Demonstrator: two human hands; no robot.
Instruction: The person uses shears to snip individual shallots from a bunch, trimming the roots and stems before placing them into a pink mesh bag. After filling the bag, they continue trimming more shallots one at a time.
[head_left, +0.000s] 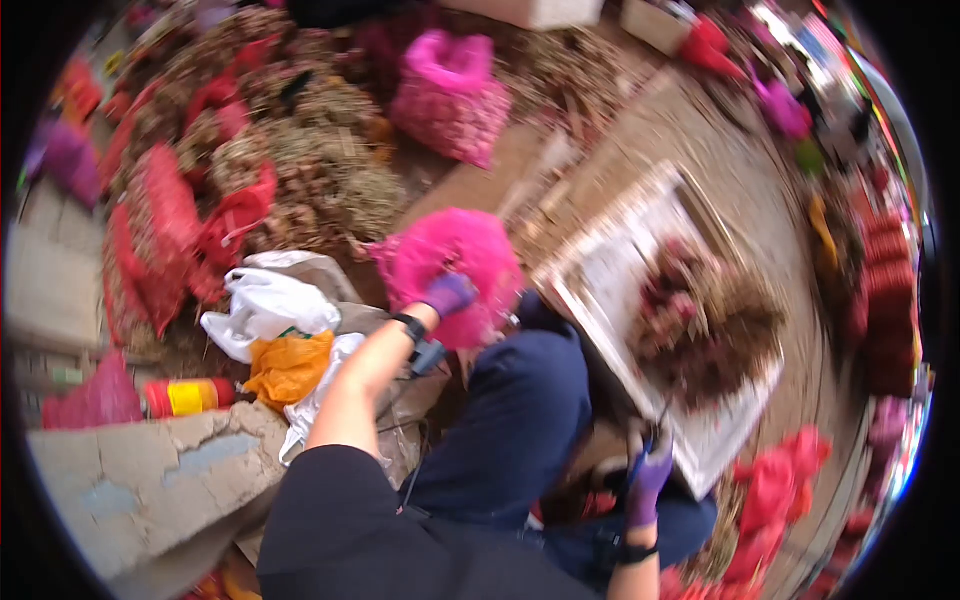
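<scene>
Sleeve (335, 515), pink bag (485, 245) against left hand (450, 294)

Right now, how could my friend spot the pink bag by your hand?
Find the white tray. Left of it in the picture, the purple-gloved left hand is at the pink bag. Unlike the stuffed pink sack higher up, it has a hand there.

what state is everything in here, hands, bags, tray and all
left hand: purple-gloved, at near pink mesh bag, grip unclear
near pink mesh bag: spread out, fill unclear
right hand: purple-gloved, closed on hand tool
hand tool: held, blurred
white foam tray: uncovered, partly filled
stalked bulbs: heaped in tray
far pink mesh bag: filled, top slack
white plastic bag: crumpled
orange plastic bag: crumpled
</scene>
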